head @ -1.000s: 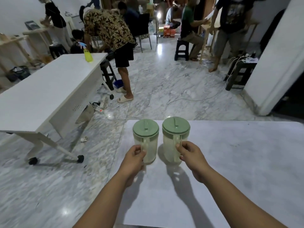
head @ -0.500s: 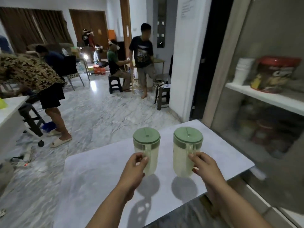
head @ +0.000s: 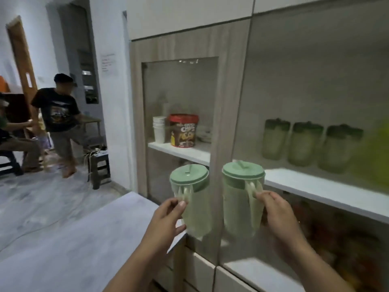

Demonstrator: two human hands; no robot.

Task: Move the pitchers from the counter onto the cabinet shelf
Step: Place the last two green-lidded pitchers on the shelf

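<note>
I hold two pale green translucent pitchers with darker green lids up in the air, in front of the cabinet. My left hand [head: 166,220] grips the handle of the left pitcher [head: 192,199]. My right hand [head: 277,216] grips the handle of the right pitcher [head: 242,199]. Both pitchers are upright, side by side and off the counter [head: 88,245]. The white cabinet shelf [head: 328,190] runs just behind and to the right of the right pitcher. Three more green pitchers [head: 305,144] stand in a row on it.
A wooden cabinet post [head: 223,114] stands between the two held pitchers. On the left shelf section [head: 181,150] sit stacked white cups [head: 159,129] and a red-lidded tub [head: 183,130]. A blurred yellow-green object [head: 376,157] is at the far right. People and a dark stool [head: 99,165] are at the left.
Both pitchers have been lifted off the counter and carried right, up to the cabinet. My view has turned from the room to the shelves. Both hands keep their hold on the handles.
</note>
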